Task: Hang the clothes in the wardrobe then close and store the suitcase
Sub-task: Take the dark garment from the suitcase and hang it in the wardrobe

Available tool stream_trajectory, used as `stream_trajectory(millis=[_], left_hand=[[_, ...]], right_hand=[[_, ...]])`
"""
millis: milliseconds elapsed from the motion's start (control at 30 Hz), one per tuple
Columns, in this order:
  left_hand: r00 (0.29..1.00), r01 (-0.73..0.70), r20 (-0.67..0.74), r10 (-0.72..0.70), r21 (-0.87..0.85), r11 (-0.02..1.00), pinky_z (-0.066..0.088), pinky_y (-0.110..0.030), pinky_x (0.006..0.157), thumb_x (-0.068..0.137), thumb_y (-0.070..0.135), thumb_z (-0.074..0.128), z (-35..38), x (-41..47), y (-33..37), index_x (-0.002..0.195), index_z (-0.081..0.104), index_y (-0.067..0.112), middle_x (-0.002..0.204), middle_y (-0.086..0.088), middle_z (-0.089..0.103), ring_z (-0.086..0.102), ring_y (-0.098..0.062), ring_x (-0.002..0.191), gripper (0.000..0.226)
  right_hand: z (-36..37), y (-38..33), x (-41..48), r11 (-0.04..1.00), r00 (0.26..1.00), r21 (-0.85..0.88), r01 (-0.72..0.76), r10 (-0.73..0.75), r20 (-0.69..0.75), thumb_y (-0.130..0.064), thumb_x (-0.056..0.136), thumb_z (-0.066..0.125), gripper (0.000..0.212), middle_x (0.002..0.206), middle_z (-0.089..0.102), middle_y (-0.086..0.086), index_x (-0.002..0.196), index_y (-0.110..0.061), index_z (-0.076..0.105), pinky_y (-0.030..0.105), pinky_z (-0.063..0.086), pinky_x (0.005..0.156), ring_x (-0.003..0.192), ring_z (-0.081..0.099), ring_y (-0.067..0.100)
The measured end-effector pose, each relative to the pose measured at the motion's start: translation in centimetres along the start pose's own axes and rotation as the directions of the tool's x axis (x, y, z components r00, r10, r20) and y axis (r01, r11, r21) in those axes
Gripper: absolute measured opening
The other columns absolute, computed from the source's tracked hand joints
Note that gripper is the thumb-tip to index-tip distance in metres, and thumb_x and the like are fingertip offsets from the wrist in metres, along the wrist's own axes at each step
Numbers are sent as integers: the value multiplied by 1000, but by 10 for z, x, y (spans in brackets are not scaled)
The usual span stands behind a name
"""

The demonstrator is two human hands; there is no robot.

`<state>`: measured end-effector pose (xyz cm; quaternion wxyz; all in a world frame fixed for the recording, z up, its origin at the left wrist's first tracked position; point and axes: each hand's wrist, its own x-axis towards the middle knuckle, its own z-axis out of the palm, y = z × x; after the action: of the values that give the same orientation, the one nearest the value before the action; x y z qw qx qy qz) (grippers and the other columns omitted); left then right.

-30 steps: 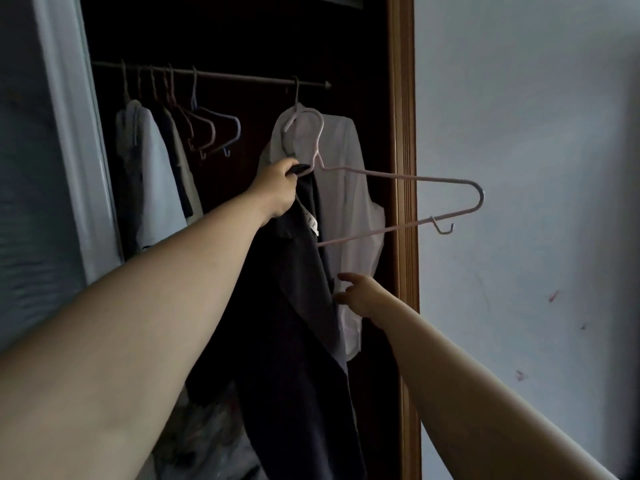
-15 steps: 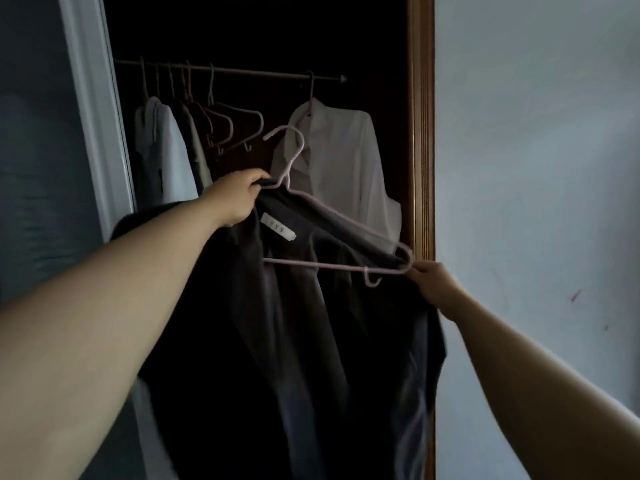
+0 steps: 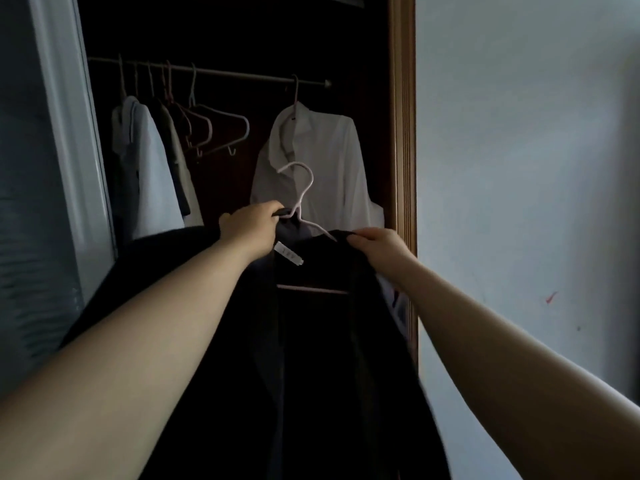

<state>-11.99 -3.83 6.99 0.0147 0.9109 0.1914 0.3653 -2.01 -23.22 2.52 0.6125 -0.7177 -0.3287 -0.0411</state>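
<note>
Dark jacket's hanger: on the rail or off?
Off. The hanger has its hook free below the rail, in front of the white shirt; left hand grips its neck, right hand pinches the jacket at the shoulder.

— Right side?
— One wall (image 3: pixel 519 168), pale, plain; small red marks (image 3: pixel 550 297) low down. Brown wooden jamb (image 3: pixel 403 168) at its left edge.
— Left?
— White upright frame (image 3: pixel 69 133), grey panel (image 3: pixel 24 237) beside it. Light: dim.

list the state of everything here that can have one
wardrobe: open
pink hanger: hook free, off the rail
dark jacket: on the pink hanger, held up
left hand: grips the jacket collar
right hand: grips the jacket shoulder
white shirt: hanging on the rail
empty hangers: hanging on the rail, bare
</note>
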Motion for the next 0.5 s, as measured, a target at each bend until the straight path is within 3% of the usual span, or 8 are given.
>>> stream_trajectory(millis=[67,133,167,233,300,333,400,500], left_hand=[[999,31,16,-30,-64,997,31,-41,89,103,25,31,5,-1,10,119,54,31,119,-7,63,55,-33,110,29],[999,50,9,-49,-135,990,35,-40,95,102,26,33,9,-3,16,127,52,32,126,-6,60,54,-33,116,31],[998,64,1,-65,-176,982,36,-41,98,102,27,34,9,-3,17,130,50,32,129,-6,59,53,-32,119,32],[995,80,-31,-91,-264,961,38,-45,102,103,28,34,8,-2,15,134,47,30,131,-6,57,53,-32,119,35],[994,56,-72,-87,-353,934,40,-49,101,102,29,34,7,1,9,134,47,29,126,-6,59,55,-31,114,35],[993,33,-87,-73,-389,920,41,-50,100,102,29,35,7,4,6,134,47,28,125,-6,61,56,-31,113,35],[994,-21,-108,-31,-445,895,43,-50,99,101,29,37,7,8,4,135,48,26,122,-5,62,58,-28,112,35],[990,-107,-134,48,-479,871,45,-49,98,100,29,39,8,10,8,131,51,26,118,-2,64,60,-24,110,33]], right_hand=[[17,-12,-5,999,990,-8,54,-52,134,-18,92,61,22,93,70,-1,111,-12,70,8,51,66,75,64,5],[25,-17,-6,988,973,-109,114,-88,213,-19,91,63,20,84,69,-3,105,-10,72,12,51,69,72,63,5],[24,-18,-5,978,975,-165,129,-95,199,-19,90,63,18,78,67,-3,100,-8,73,17,50,69,69,61,5],[14,-18,1,947,988,-279,157,-154,31,-21,87,63,16,80,66,0,92,-9,73,27,50,69,69,59,9],[-3,-18,9,878,948,-447,171,-271,-169,-25,83,66,18,100,62,4,98,-15,65,33,48,78,87,58,16],[-12,-18,14,825,932,-546,148,-301,-202,-28,83,66,26,111,56,5,106,-19,61,36,45,88,99,54,21],[-25,-20,20,718,927,-685,120,-329,-182,-35,86,63,34,124,51,4,119,-27,58,42,33,104,119,43,27],[-33,-28,31,670,914,-715,200,-390,-109,-39,91,56,24,112,64,-2,110,-30,68,41,34,99,115,49,25]])
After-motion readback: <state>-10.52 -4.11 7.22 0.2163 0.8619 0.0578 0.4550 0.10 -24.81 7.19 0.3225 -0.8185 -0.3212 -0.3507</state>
